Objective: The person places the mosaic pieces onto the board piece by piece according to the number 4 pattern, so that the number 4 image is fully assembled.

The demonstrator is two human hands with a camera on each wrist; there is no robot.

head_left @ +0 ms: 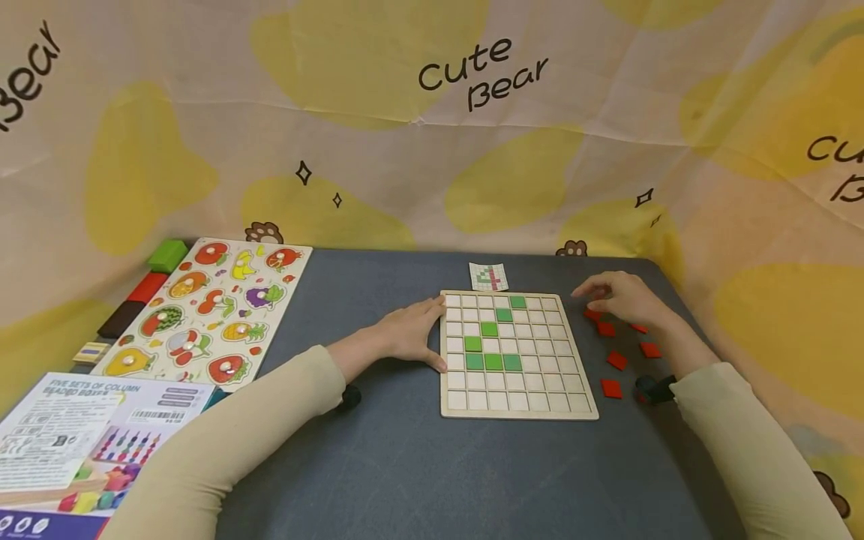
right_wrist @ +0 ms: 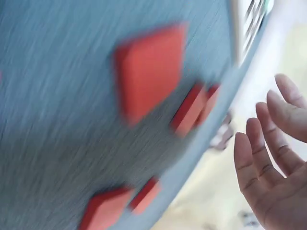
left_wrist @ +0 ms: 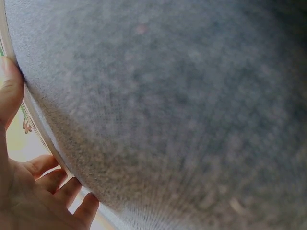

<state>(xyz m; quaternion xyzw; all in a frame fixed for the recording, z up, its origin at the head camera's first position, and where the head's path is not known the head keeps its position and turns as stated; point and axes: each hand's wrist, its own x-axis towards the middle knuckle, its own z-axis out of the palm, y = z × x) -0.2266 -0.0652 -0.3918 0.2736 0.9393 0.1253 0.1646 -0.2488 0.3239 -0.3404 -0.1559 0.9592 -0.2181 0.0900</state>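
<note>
My left hand (head_left: 408,335) lies flat and relaxed against the left edge of the grid board (head_left: 516,405). My right hand (head_left: 624,298) hovers with loose fingers, holding nothing, over the red tiles (head_left: 617,360) just right of the board. Risk: a sleeve sweeping those loose tiles off the tabletop (head_left: 378,465). The tiles are thin, flat, scattered squares; seven green tiles (head_left: 493,361) already sit in the board's cells.

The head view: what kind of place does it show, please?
Probably a children's play or learning table set up indoors. A wooden grid board with green tiles lies on the grey table, a fruit puzzle beside it, and a cartoon bear cloth hangs behind.
</note>
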